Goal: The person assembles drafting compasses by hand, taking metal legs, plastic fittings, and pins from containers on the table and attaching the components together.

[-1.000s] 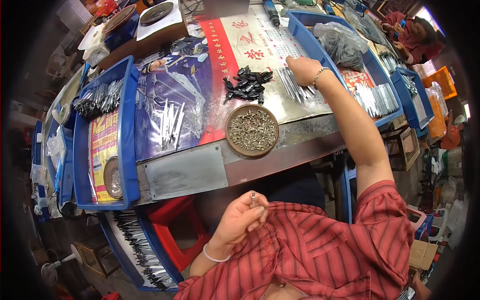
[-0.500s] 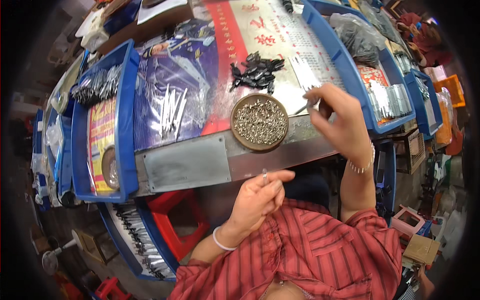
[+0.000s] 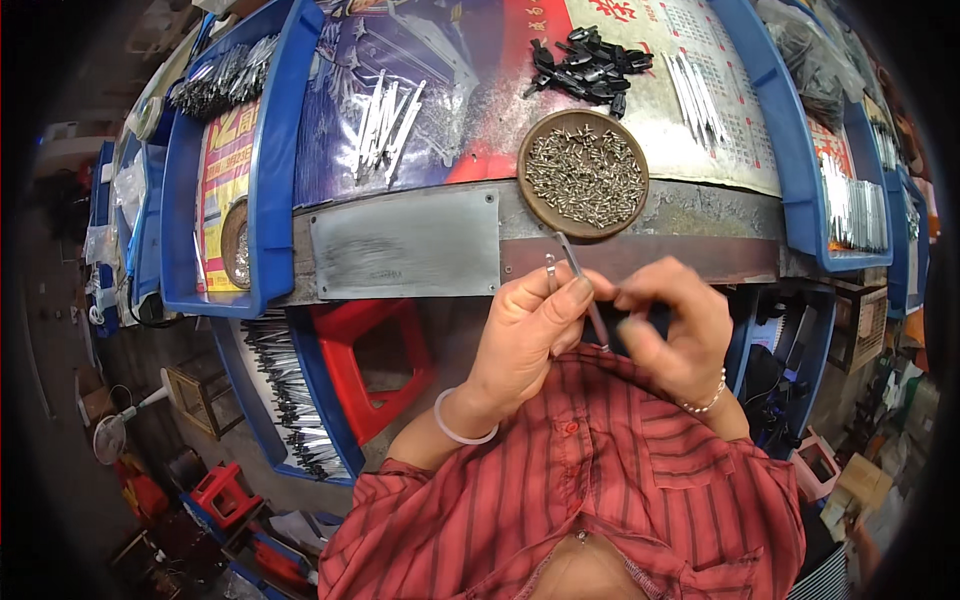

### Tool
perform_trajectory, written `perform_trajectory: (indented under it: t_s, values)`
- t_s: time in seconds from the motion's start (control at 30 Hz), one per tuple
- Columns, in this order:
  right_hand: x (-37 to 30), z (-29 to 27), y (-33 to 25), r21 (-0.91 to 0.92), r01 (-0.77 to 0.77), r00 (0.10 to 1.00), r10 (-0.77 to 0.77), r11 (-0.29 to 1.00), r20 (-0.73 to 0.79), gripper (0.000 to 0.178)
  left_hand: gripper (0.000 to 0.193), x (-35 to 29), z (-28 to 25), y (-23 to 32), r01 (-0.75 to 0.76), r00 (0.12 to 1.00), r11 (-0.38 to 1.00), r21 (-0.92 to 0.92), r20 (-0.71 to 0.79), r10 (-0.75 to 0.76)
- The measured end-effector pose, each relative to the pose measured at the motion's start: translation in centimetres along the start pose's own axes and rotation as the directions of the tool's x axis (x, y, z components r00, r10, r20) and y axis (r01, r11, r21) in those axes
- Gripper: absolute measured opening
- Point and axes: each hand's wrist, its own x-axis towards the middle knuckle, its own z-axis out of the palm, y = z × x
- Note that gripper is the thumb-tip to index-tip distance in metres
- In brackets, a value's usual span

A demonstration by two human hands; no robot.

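Hands met just below the table (image 3: 640, 255) edge, above the red striped shirt (image 3: 620, 480). Left hand (image 3: 530, 330) was closed in a pinch, thumb and forefinger clamped on a thin metal strip (image 3: 578, 275) together with a small metal piece (image 3: 551, 272) beside it. Strip's long axis ran from the left fingertips up and slightly leftward toward the table, its free end pointing at the round dish of small screws (image 3: 584, 173). Right hand (image 3: 670, 325) was curled nearly closed, fingertips just beside the strip's lower end; whether it held anything could not be told. Left hand was the nearer to the strip. Dish lay directly beyond both hands; black parts (image 3: 590, 70) and loose metal strips (image 3: 385, 125) lay farther up the table, between blue bins (image 3: 270, 150).
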Motion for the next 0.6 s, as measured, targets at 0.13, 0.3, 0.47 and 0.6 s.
perform_trajectory:
  t_s: [0.13, 0.3, 0.47, 0.6]
  values:
    - [0.6, 0.4, 0.2, 0.462, -0.352, 0.925, 0.379, 0.814, 0.036, 0.016, 0.025, -1.1, 0.5, 0.4, 0.048, 0.998, 0.972, 0.232, 0.017, -0.053]
    - [1.2, 0.9, 1.1, 0.75, -0.56, 0.821, 0.353, 0.352, 0.448, 0.013, 0.026, -1.9, -0.1, 0.3, 0.191, 0.971, 0.962, 0.196, 0.104, -0.214]
    - [0.9, 1.6, 2.1, 0.76, -0.578, 0.812, 0.303, 0.298, 0.499, 0.008, 0.022, -2.0, -1.0, 0.5, 0.26, 0.941, 0.96, 0.106, 0.195, -0.277]
    - [1.3, 1.9, 0.9, 0.739, -0.593, 0.793, 0.388, 0.319, 0.469, 0.009, 0.02, -2.0, -0.7, 0.2, 0.161, 0.983, 0.98, 0.119, 0.075, -0.17]
